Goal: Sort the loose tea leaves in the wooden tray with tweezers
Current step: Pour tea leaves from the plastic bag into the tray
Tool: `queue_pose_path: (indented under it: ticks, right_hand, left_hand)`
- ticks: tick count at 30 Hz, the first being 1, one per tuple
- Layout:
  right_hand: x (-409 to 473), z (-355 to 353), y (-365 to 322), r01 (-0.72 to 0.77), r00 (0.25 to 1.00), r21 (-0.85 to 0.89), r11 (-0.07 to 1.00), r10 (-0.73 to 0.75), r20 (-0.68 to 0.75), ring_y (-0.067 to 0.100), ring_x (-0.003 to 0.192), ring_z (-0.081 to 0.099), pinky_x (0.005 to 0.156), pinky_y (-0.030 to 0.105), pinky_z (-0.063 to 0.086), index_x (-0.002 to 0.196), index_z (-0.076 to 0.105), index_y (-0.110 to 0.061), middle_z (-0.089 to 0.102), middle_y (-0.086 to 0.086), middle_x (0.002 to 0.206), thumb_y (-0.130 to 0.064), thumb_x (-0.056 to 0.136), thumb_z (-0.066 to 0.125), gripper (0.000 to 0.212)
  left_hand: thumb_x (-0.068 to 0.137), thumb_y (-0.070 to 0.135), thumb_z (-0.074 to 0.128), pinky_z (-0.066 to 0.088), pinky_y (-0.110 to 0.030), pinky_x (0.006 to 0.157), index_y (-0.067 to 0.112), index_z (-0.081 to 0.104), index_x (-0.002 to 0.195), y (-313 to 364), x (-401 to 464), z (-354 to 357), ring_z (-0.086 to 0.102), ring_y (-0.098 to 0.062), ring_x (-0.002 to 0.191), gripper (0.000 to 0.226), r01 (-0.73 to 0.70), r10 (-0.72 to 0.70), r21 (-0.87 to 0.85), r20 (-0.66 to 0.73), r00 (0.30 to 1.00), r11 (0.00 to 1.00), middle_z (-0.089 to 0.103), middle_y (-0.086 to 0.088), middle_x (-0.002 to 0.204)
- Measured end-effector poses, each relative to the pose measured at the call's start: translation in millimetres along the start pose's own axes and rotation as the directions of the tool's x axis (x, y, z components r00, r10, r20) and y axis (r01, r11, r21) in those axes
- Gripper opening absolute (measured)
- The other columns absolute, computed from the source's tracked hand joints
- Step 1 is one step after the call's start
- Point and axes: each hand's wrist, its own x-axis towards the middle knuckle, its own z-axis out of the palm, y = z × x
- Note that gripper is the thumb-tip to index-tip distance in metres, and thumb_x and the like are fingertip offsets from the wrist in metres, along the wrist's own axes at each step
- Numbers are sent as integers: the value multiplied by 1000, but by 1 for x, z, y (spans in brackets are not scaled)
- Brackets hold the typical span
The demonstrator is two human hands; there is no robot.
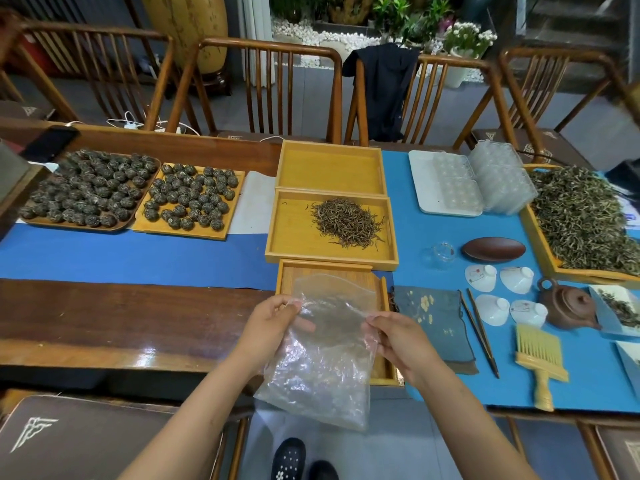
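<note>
Both hands pinch a clear plastic bag [318, 362] by its top edge, the left hand [273, 323] at one corner, the right hand [398, 337] at the other, over the table's near edge. Beyond, loose tea leaves [346, 221] lie in the wooden tray [294, 247]. Tweezers [479, 332] rest untouched on the blue mat [588, 379]. No legible writing; the bag's contents are unclear.
</note>
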Motion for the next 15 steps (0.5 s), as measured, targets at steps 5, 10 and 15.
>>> queue_pose_path:
  ticks: [5,10,15]
  right_hand:
    - [-8,7,0,50,999,-75,996,-50,4,11,63,62,57,19,52,101,62,-4,72,8,78,-11,91,58,13]
    - [-9,26,-9,138,990,-88,986,-134,51,10,55,56,52,20,48,102,60,-3,71,6,71,-8,91,57,12]
    - [-5,65,-16,200,975,-37,979,-195,109,4,55,60,54,19,51,103,57,-16,69,5,74,-4,91,57,17]
  left_hand:
    - [98,26,53,40,-25,47,12,63,87,-8,-6,-5,46,-23,53,20,-43,44,45,-17,999,998,66,-1,68]
    - [97,23,54,45,-13,71,22,69,95,-10,-12,-23,64,-6,83,15,-131,131,8,-62,989,991,70,9,87]
    - [97,24,55,57,-32,60,29,61,118,-12,-17,-59,62,-18,70,23,-50,38,-95,-125,991,994,69,-3,99]
